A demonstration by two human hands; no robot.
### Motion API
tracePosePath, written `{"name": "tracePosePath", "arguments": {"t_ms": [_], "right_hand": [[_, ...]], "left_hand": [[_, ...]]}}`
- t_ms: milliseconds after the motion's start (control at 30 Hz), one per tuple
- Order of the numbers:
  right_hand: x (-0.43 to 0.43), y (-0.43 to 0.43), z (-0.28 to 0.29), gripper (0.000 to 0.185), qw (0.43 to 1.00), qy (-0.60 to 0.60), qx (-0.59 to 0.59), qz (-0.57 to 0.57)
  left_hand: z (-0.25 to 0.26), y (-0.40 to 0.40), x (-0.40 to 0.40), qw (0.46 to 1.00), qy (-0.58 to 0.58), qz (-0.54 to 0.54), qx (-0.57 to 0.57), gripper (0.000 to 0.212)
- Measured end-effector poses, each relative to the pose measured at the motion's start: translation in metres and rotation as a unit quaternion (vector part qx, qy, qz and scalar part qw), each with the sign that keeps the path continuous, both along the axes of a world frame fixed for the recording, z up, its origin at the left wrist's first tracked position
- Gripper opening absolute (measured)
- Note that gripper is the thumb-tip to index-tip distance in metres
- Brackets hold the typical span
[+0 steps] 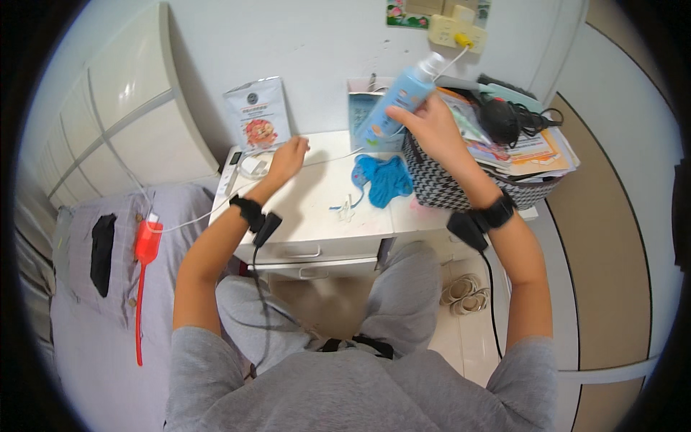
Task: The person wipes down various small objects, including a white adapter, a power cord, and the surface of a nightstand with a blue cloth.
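My right hand (pixel 432 127) grips a light blue plastic bottle (pixel 397 102) with a white cap, tilted so its cap points up and right. The bottle is above the back of the white cabinet top (pixel 324 221), in front of an open box (pixel 359 110). My left hand (pixel 291 156) hovers over the cabinet's left part, its fingers curled and nothing visible in them. Close behind it stands a silver pouch (pixel 259 116) with printing and a food picture. A crumpled blue cloth (pixel 386 181) lies between my hands, and a small white clip-like item (pixel 345 209) is in front of it.
A houndstooth fabric bin (pixel 442 189) holds papers and a black corded device (pixel 499 121). A white charger (pixel 253 166) and cable lie at left. On the bed are a red long-handled item (pixel 148 243) and a black cloth (pixel 102 256). Coiled cables (pixel 465 294) rest on the floor.
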State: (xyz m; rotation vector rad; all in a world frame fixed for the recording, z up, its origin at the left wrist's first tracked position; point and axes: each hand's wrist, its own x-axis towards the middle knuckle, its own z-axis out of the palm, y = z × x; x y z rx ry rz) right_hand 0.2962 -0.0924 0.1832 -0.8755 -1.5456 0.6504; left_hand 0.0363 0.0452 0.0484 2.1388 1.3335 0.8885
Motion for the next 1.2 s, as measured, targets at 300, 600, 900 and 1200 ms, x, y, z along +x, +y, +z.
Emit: {"name": "tracePosePath", "arguments": {"t_ms": [300,600,900,1200], "right_hand": [[-0.083,0.198,-0.072,0.045,0.978,-0.182,-0.077,-0.060],[-0.074,0.261,-0.102,0.030,0.936,-0.062,-0.344,0.051],[-0.119,0.230,-0.121,0.024,0.953,0.114,-0.272,-0.066],[-0.113,0.130,-0.122,0.028,0.954,-0.120,-0.271,-0.049]], "left_hand": [[-0.072,-0.079,-0.071,0.975,0.148,0.042,0.157,0.041],[-0.067,-0.086,-0.078,0.979,0.135,0.068,0.135,0.043],[-0.070,-0.087,-0.082,0.979,0.147,0.070,0.119,0.045],[-0.080,-0.080,-0.080,0.960,0.194,0.130,0.153,0.039]]}}
